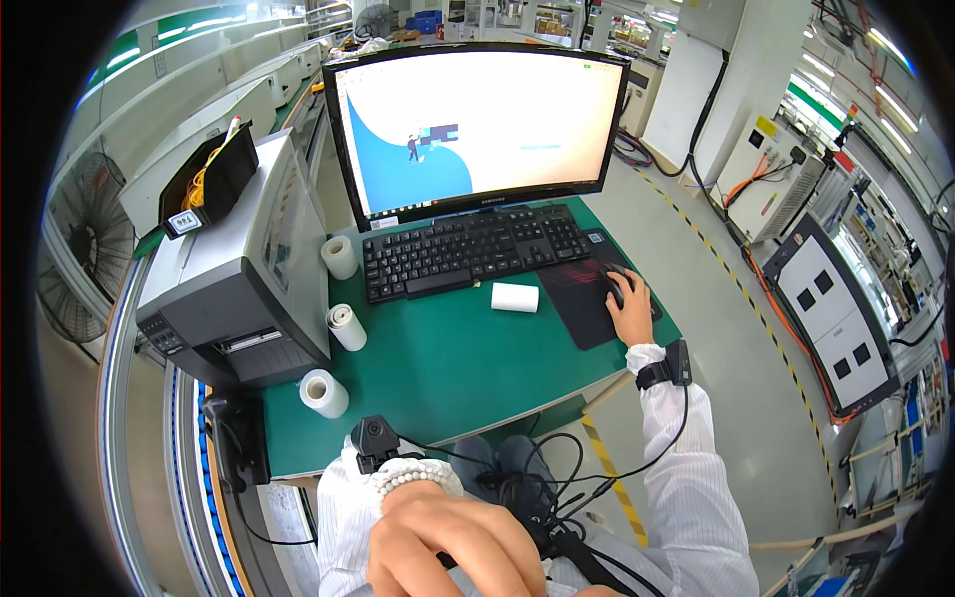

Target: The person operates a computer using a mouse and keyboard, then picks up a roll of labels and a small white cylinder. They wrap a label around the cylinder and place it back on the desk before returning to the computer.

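Observation:
On the black mouse pad (582, 313) at the right, my right hand (629, 316) is closed over a dark computer mouse (619, 287). My left hand (453, 542) is raised close at the lower edge, its fingers curled. The fingertips are hidden, and I cannot tell if anything is in them. A black keyboard (473, 249) lies left of the pad, below a lit monitor (477, 129) showing a mostly white page with a blue curve. A white roll (514, 298) lies on its side between the keyboard and the table's near edge.
The green table (428, 368) carries several white label rolls, one (324, 394) near the front. A grey label printer (234, 279) stands at left with a black bin (209, 179) on top. Dark cables (567, 497) hang across my lap. A conveyor rail (119, 398) runs along the left.

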A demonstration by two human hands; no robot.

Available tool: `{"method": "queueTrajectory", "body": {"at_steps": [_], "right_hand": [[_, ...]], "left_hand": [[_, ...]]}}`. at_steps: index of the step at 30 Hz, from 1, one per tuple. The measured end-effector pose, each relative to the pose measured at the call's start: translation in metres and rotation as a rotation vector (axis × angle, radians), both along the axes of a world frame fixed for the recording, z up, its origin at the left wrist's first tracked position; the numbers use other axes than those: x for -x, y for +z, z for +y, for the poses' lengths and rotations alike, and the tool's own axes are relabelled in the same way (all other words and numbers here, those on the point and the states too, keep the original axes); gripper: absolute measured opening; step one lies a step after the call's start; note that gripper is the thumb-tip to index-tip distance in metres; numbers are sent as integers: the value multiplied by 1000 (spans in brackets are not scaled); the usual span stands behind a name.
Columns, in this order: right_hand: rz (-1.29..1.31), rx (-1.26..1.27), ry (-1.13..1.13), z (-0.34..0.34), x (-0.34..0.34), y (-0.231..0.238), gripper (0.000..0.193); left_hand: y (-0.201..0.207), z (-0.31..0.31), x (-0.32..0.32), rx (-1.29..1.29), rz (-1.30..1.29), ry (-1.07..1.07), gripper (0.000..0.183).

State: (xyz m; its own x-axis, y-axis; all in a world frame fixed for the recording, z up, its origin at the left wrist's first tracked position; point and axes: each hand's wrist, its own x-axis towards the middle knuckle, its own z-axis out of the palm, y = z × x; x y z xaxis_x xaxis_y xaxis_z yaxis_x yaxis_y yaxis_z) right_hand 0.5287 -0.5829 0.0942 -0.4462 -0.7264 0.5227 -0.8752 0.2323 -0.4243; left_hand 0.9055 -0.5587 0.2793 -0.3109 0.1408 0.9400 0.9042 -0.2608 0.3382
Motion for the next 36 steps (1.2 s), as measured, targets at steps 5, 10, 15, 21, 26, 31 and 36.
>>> {"method": "queueTrajectory", "body": {"at_steps": [5, 10, 15, 21, 26, 31, 36], "right_hand": [[1, -24, 34, -2, -2, -1, 39], [50, 13, 46, -4, -1, -6, 43], [126, -26, 54, -8, 7, 3, 47], [113, -15, 26, -6, 7, 6, 47], [65, 42, 60, -5, 6, -14, 47], [56, 10, 37, -2, -4, -2, 46], [45, 11, 6, 2, 5, -3, 43]], "left_hand": [[0, 6, 0, -164, 55, 158, 21], [-2, 14, -4, -447, 23, 561, 35], [21, 42, -46, -751, -321, 793, 34], [28, 0, -40, -328, 618, 567, 20], [12, 9, -26, -315, 920, 563, 21], [7, 15, -28, -354, 710, 670, 23], [8, -3, -18, -11, 284, 477, 28]]}}
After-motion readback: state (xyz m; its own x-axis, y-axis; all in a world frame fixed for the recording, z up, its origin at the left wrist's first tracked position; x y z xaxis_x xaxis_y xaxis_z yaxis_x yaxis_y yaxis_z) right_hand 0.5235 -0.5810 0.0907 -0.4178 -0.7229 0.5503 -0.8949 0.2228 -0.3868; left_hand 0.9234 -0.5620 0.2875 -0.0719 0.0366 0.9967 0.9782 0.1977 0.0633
